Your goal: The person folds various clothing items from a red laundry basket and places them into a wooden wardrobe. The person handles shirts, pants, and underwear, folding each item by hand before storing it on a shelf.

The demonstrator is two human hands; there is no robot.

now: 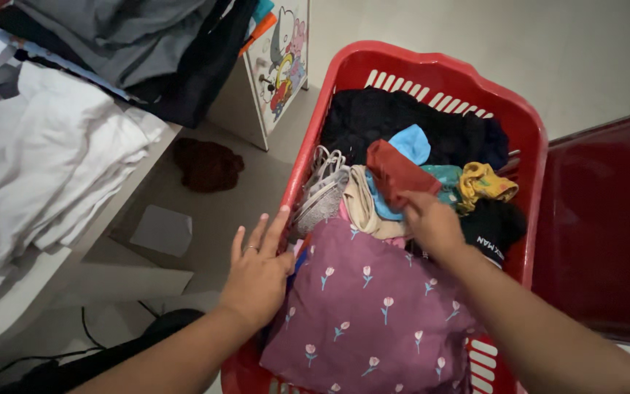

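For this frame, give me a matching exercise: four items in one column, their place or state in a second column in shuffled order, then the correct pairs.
Items:
1. rust-red cloth
2. purple tulip-print fabric
3. dark brown cloth
4. white sheets

Places or states:
A. on the floor beside the basket
B. piled on the surface at left
C. gripped by the right hand
D. spread across the near end of the red laundry basket

Pairs: 1-C, 2-D, 3-A, 4-B. The left hand rests on the basket's left rim.
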